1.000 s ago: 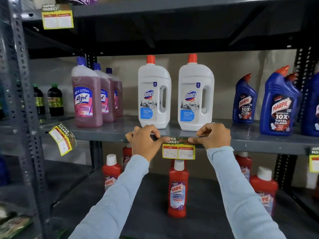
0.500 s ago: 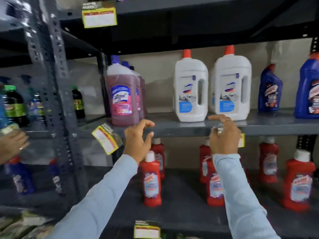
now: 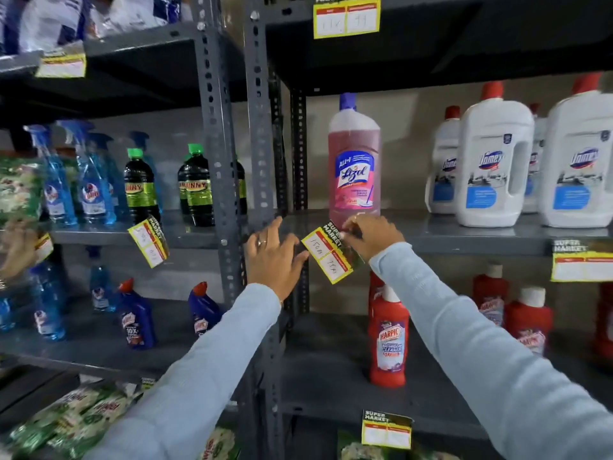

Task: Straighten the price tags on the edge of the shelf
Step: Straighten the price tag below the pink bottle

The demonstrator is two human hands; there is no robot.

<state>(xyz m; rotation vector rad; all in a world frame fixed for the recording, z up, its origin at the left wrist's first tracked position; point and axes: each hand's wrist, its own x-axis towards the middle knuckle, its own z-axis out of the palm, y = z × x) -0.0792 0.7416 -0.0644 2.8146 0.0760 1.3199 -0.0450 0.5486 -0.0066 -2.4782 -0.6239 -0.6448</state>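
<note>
A yellow and red price tag (image 3: 328, 252) hangs tilted on the grey shelf edge (image 3: 464, 242) below a pink Lizol bottle (image 3: 354, 161). My right hand (image 3: 373, 235) pinches the tag's upper right corner. My left hand (image 3: 273, 257) is open, fingers spread, its fingertips touching the tag's left edge. Another tilted tag (image 3: 149, 242) hangs on the neighbouring shelf to the left. A straight tag (image 3: 582, 262) sits further right on the same shelf edge.
Grey perforated uprights (image 3: 220, 161) stand between the two shelf bays. White Domex bottles (image 3: 494, 164) are right of the Lizol, red Harpic bottles (image 3: 388, 340) on the shelf below. Another person's hand (image 3: 15, 247) is at the far left edge.
The view swung left from the middle tag to the tilted tag under the Lizol bottle. My right hand took hold of this tag and my left hand reached its left edge.
</note>
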